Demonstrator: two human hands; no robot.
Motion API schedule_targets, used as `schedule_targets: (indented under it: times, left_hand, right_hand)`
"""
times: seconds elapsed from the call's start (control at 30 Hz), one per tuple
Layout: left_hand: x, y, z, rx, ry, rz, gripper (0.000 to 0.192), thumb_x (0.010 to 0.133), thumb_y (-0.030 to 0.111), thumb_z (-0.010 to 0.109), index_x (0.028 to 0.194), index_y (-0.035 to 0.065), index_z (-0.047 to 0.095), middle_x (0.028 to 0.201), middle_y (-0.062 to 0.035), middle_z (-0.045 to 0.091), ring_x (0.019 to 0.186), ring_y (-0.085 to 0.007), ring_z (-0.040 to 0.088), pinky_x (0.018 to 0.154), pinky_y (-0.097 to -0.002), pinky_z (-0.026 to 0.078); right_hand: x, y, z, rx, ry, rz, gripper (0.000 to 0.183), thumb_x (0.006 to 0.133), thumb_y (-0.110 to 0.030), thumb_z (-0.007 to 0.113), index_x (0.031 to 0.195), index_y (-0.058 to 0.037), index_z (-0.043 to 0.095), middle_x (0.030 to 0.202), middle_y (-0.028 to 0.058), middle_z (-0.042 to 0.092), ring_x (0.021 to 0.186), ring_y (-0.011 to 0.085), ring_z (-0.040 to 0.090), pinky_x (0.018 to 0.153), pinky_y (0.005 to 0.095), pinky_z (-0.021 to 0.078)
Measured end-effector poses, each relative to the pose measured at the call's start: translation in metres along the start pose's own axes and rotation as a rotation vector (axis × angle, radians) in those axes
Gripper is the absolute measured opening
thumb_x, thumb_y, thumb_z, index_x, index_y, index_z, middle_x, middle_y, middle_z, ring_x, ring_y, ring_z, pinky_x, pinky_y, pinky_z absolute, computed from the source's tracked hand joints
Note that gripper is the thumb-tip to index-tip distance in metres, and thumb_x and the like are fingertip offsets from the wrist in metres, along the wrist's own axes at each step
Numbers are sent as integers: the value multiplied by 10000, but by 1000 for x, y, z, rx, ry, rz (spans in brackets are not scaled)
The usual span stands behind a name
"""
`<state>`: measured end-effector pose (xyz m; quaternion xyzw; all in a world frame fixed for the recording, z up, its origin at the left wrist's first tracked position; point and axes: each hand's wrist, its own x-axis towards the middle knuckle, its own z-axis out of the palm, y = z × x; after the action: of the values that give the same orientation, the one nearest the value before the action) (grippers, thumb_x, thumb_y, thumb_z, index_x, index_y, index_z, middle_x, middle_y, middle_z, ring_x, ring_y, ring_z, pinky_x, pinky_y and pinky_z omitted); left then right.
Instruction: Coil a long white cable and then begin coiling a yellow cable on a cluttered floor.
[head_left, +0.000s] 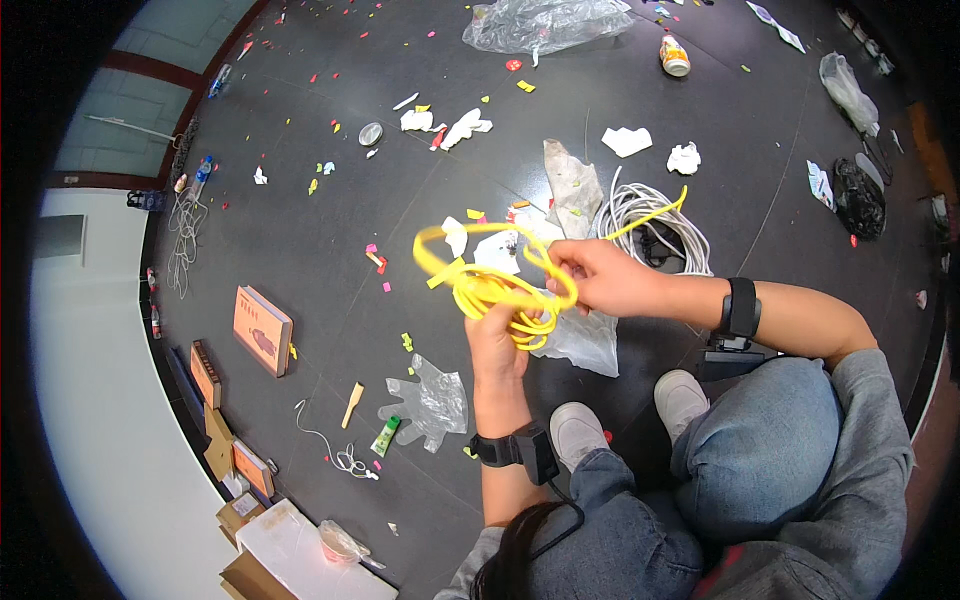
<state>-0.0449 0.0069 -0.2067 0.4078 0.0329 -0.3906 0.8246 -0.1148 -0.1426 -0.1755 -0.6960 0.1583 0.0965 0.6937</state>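
Loose coils of a yellow cable (472, 289) are gripped in my left hand (499, 341), above the dark tiled floor. My right hand (600, 277) pinches part of the same cable at the right side of the coils. One yellow length runs out past my right hand to a free-looking end at the upper right; part of the loop is blurred. Just beyond my right wrist lies a coil of grey-white cable (652, 217) with a black piece inside it. Under my hands are a crumpled translucent plastic sheet (581, 341) and scraps of white paper (497, 251).
Left of me lie a clear plastic glove (431, 401), a green tube (385, 436), white earphones (349, 459) and an orange book (262, 330). Ahead are crumpled tissues (465, 129), a bottle (674, 56) and a large clear bag (547, 26). A black plastic bag (859, 196) sits at right.
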Motion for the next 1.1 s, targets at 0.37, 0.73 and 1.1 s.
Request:
schedule_targets:
  times: [0.37, 0.73, 1.1]
  left_hand:
    - [0, -10, 4, 123, 206, -123, 201, 773, 98, 443, 914, -8, 538, 743, -95, 581, 539, -150, 548, 455, -236, 428]
    - [-2, -17, -2, 10, -67, -154, 288, 804, 203, 488, 1038, 35, 487, 831, -131, 596, 624, -253, 594, 548, -334, 492]
    - [-12, -10, 19, 10, -192, -359, 445, 860, 424, 351, 967, 23, 514, 577, -108, 548, 509, -238, 559, 537, -341, 481]
  right_hand:
    - [-5, 0, 6, -121, -105, -85, 161, 819, -102, 473, 923, 9, 526, 691, 123, 559, 541, 196, 566, 505, 312, 437]
    - [-5, 1, 0, 257, -199, -44, 586, 825, -52, 446, 1363, -97, 220, 626, 33, 513, 457, 68, 445, 423, 201, 367]
    - [-8, -9, -8, 386, -397, -1, 657, 796, -19, 462, 1352, -75, 117, 616, 96, 566, 387, 74, 442, 395, 212, 387]
